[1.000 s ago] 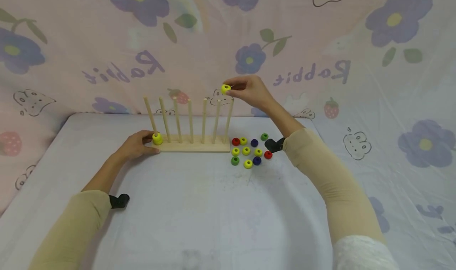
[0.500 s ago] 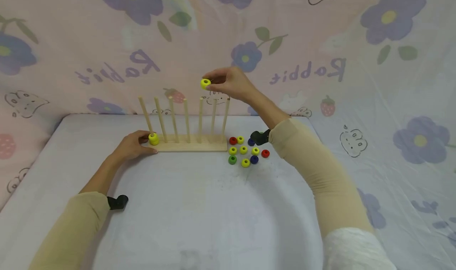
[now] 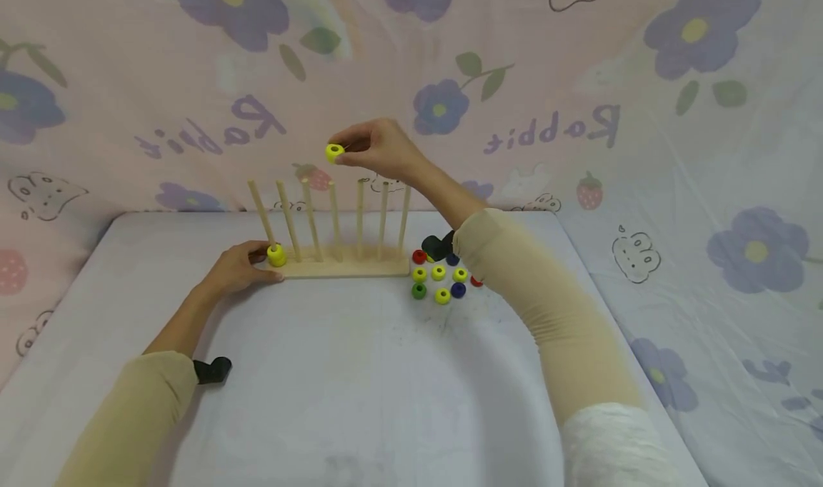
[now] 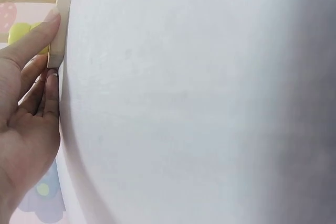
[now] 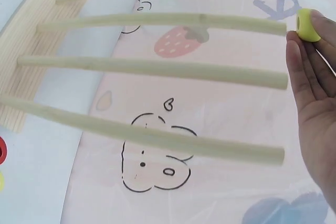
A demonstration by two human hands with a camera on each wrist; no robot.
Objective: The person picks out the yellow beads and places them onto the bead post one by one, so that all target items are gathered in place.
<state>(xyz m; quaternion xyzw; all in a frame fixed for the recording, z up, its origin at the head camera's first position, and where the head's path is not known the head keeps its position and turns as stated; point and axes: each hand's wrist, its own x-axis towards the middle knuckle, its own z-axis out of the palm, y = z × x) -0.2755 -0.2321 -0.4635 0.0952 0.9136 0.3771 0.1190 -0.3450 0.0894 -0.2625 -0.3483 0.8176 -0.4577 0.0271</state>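
Observation:
Above the middle pegs, my right hand [image 3: 382, 148] pinches a yellow bead [image 3: 334, 153] between thumb and fingers. In the right wrist view that bead [image 5: 307, 25] shows its hole, close beyond a peg's tip. A wooden peg rack [image 3: 347, 268] with several upright pegs stands on the table. My left hand [image 3: 241, 267] grips the rack's left end, thumb on the front edge [image 4: 62, 19] in the left wrist view. Yellow beads [image 3: 276, 255] sit at the foot of the leftmost peg, beside the left fingers. The other pegs carry no beads.
Several loose beads, such as a green bead [image 3: 419, 290] and a red bead [image 3: 419, 257], lie right of the rack. My right forearm partly covers some. A white cloth [image 3: 334, 387] covers the table, with a patterned curtain [image 3: 360, 58] behind.
My right hand has carried the yellow bead leftward, from above the rightmost peg to above the middle pegs. My left hand stays at the rack's left end.

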